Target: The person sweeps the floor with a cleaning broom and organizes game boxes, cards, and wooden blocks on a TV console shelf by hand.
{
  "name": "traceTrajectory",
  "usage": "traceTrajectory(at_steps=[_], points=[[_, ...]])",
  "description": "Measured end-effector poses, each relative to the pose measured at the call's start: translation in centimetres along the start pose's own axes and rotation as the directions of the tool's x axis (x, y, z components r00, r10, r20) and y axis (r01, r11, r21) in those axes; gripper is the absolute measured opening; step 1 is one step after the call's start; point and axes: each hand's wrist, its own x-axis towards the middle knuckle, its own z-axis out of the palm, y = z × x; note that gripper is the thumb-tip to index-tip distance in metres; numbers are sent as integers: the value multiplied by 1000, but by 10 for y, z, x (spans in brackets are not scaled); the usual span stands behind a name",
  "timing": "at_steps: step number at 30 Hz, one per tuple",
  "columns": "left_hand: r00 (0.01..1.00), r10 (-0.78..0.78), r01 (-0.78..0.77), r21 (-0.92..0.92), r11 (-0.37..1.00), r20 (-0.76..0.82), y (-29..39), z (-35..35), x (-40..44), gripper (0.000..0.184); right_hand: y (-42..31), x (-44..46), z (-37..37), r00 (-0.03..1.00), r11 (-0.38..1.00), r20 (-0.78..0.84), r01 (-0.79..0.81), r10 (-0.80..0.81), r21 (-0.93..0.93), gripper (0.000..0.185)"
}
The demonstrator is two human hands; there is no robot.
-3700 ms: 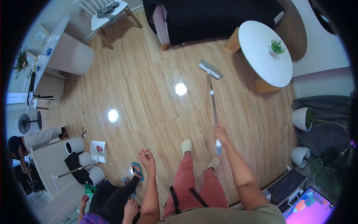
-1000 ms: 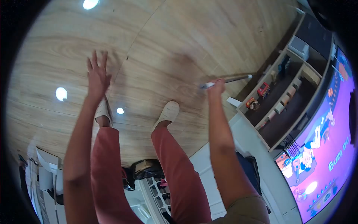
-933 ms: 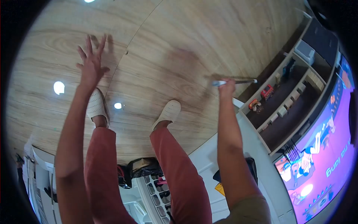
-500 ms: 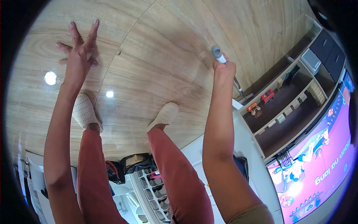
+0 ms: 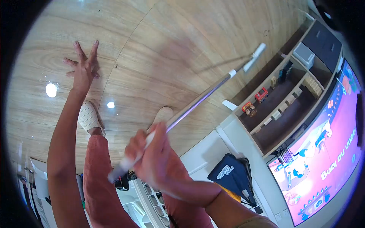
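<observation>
My right hand (image 5: 150, 155), smeared by motion, is wrapped round the upper handle of a long mop (image 5: 207, 95). The handle is metallic, with a white grip and a grey end cap below my fist. It slants up and right to a narrow white head (image 5: 254, 57) by the base of the shelf unit. My left hand (image 5: 83, 68) is stretched out over the wood-look floor (image 5: 152, 79) at the left, fingers spread and holding nothing. Whether it touches the floor I cannot tell.
A shelf unit (image 5: 249, 131) with small toys stands at the right, beside a lit screen (image 5: 323, 152). A dark blue bag (image 5: 232, 174) leans on the white wall below. My feet in cream shoes (image 5: 89, 116) are on the floor; a white rack (image 5: 152, 199) shows between my legs.
My right hand has swung down and left toward my body with the mop, bringing its long handle and head into view. The left hand stays spread, slightly lower in view.
</observation>
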Motion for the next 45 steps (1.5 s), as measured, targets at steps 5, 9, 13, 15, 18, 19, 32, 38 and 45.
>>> traceTrajectory(at_steps=[5, 9, 13, 15, 18, 19, 32, 38, 45], points=[[987, 161, -160, -178, 971, -8, -14, -8, -3, 106, 13, -102, -48, 983, 981, 21, -183, 184, -57, 27], [888, 311, -309, -64, 949, 339, -57, -43, 15, 77, -18, -136, -170, 996, 764, 30, 84, -85, -640, 22], [938, 340, -339, -357, 870, -63, -76, -103, -55, 52, -32, -212, -266, 996, 517, 84, 86, -29, -852, 19], [899, 420, -436, -310, 845, -121, -77, -146, -102, 47, -37, -255, -300, 995, 369, 99, 98, -16, -924, 28], [909, 407, -410, -369, 834, -91, -78, -211, -164, 43, -64, -341, -295, 967, 285, -163, -216, 197, -934, 35], [914, 394, -399, -376, 836, -93, -79, -232, -182, 42, -71, -359, -301, 974, 299, -127, -180, 189, -937, 35], [928, -348, 75, -843, 532, -136, -30, -339, -457, 18, -206, -274, -280, 822, 368, 430, 557, -373, -745, 53], [794, -508, 194, -654, 731, -332, 27, -283, -614, 37, -81, -236, -327, 849, -207, 487, 448, -206, -870, 57], [726, -541, 46, -755, 654, -425, 65, -304, -661, 13, 35, -274, -444, 682, 427, 651, 507, 333, -749, 23]])
